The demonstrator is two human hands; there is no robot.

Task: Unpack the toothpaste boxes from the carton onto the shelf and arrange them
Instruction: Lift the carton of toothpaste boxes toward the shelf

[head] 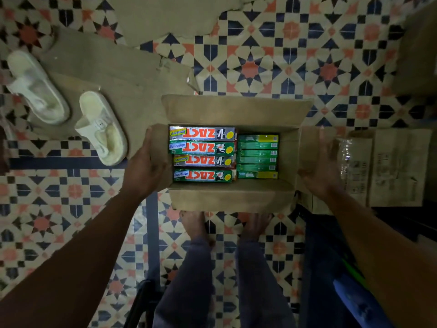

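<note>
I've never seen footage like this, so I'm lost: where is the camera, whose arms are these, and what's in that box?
There is no machine here: a person wears one camera on the head, looking down past their own arms. Below is an open carton, with tiled floor around it and their bare feet at its near edge. Inside lie ZACT toothpaste boxes and, beside them, smaller green boxes. The left hand has a grip on the carton's left flap; the right hand, blurred, lies flat against the right flap. White sandals rest on flattened cardboard to the left.
</note>
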